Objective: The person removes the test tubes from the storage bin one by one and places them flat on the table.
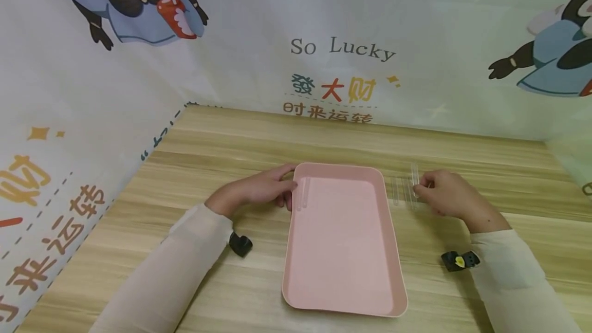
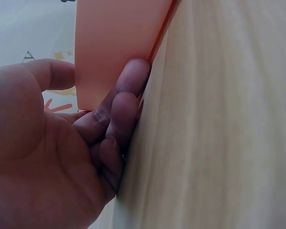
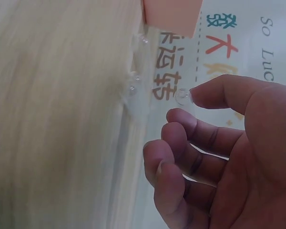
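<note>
In the head view, my left hand (image 1: 261, 189) grips the upper left rim of a pink rectangular tray (image 1: 342, 245). Its thumb sits at the rim and its fingers lie against the outer wall, as the left wrist view shows. To the tray's right, my right hand (image 1: 446, 194) pinches a slim clear tube (image 1: 414, 172) between thumb and index finger. The tube's round end (image 3: 183, 97) shows at the thumb tip in the right wrist view. Several similar clear tubes (image 1: 395, 191) lie on the table beside the tray. Inside it, two clear tubes (image 1: 306, 191) lie side by side near the left wall.
The tray stands on a wood-grain table (image 1: 222, 132). A white printed sheet (image 1: 250, 40) with cartoon figures and lettering rises behind the table and along its left side. Small black devices (image 1: 240, 244) are worn at both wrists.
</note>
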A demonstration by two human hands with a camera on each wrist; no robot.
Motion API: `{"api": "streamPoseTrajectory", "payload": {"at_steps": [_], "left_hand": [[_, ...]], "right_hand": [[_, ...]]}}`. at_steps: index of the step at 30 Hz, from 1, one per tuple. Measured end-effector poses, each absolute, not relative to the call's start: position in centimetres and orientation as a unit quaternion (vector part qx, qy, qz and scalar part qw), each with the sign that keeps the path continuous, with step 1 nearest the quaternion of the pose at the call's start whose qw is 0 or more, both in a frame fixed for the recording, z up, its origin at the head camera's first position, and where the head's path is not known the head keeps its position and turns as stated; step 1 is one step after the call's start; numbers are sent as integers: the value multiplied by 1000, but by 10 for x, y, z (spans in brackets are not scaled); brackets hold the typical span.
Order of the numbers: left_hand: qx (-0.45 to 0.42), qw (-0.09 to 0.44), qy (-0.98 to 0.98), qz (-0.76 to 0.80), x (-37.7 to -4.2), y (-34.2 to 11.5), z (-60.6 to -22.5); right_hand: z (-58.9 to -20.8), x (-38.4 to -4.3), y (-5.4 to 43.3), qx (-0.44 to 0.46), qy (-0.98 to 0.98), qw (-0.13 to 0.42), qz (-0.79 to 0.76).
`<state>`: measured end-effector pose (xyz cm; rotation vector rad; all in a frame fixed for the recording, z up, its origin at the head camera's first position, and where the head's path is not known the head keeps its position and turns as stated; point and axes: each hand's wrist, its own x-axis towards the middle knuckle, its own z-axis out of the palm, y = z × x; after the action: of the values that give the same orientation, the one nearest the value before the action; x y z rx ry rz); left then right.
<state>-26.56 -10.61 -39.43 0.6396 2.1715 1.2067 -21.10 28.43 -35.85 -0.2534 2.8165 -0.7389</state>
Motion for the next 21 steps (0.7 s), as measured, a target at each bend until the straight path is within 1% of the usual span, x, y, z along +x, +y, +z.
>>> {"api": "streamPoseTrajectory", "payload": {"at_steps": [7, 21], "left_hand": [[243, 289, 803, 461, -263, -106, -394], [244, 288, 804, 460, -268, -106, -400]], "right_hand": [[-363, -212, 289, -75, 958, 129, -246], [-370, -216, 294, -65, 962, 135, -227]]}}
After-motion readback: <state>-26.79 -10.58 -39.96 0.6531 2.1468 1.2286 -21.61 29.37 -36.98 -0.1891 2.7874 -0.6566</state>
